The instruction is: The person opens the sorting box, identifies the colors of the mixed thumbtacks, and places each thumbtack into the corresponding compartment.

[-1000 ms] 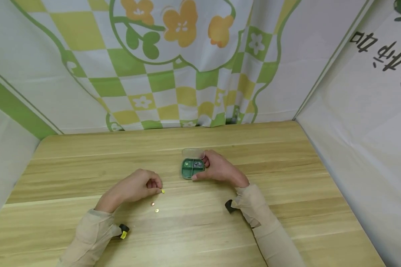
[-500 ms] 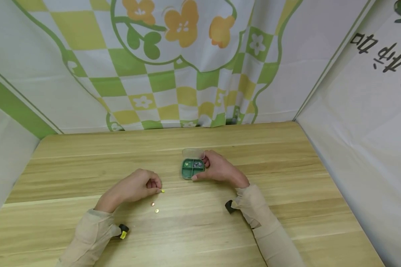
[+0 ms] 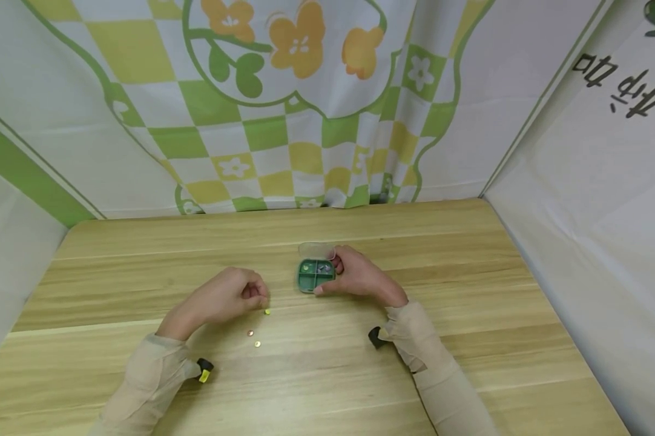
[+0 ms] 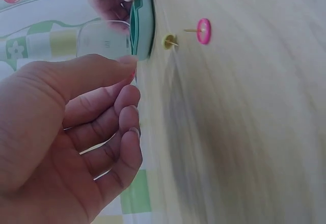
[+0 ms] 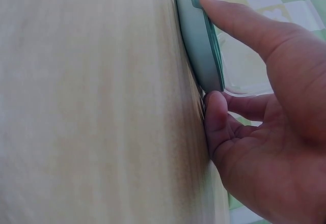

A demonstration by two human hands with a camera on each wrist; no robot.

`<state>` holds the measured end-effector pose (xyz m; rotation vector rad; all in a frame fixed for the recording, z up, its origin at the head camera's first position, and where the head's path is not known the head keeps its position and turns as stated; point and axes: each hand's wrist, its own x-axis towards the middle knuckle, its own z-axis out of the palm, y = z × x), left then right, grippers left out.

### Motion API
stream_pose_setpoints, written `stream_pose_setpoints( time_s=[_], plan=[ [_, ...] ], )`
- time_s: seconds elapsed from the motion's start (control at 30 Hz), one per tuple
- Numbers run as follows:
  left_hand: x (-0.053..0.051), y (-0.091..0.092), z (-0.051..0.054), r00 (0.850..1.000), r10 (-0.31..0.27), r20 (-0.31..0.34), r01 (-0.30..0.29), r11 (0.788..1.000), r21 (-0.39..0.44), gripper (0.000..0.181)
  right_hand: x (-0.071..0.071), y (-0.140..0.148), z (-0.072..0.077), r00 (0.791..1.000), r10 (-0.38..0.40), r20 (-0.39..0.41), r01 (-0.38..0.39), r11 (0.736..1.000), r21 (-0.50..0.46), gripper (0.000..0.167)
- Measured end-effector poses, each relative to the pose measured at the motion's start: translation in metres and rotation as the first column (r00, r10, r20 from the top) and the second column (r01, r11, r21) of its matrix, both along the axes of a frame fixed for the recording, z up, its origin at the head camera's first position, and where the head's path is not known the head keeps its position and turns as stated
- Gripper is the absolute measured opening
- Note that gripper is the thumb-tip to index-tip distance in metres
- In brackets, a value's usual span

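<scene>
The pink thumbtack with a flat, round head (image 4: 204, 32) lies on the pale wood-grain table (image 3: 327, 375), its pin apparently pointing up, so a careless press could prick a finger. Just right of it, nearer the person, is a small yellow round-headed thumbtack (image 3: 258, 344). The left hand (image 3: 221, 297) is narrow, thumb and forefinger nearly meeting close to another yellow thumbtack (image 4: 168, 42), which looks tilted on its side; whether the fingertips hold anything I cannot tell. An off-centre grasp could make this tack roll or jab. Farther right sits the green plastic four-compartment box (image 3: 307, 283), its clear lid (image 3: 315, 249) open behind, small pieces (image 3: 323, 267) in the two far compartments. The right hand (image 3: 362, 278) grips its right side; a sudden twist could tip it and mix the contents.
</scene>
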<state>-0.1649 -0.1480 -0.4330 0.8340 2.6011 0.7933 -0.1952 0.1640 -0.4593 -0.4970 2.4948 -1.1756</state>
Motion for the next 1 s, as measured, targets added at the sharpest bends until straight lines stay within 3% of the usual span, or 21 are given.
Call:
stream_pose_setpoints(
  time_s=[0.27, 0.7, 1.0],
  plan=[
    [-0.003, 0.008, 0.006, 0.999, 0.01, -0.036, -0.011, 1.0, -0.017, 0.006, -0.001, -0.001, 0.001, 1.0, 0.012, -0.007, -0.012, 1.0, -0.002, 0.053],
    [-0.013, 0.03, 0.013, 0.995, -0.054, -0.08, 0.051, 0.998, -0.03, 0.005, -0.001, -0.001, 0.001, 1.0, -0.008, 0.011, 0.008, 1.0, 0.001, 0.054],
    [-0.019, 0.048, 0.015, 0.994, -0.066, -0.084, 0.064, 0.997, -0.031, 0.008, -0.001, 0.0, 0.0, 1.0, 0.004, 0.017, -0.004, 1.0, -0.021, 0.054]
  ],
)
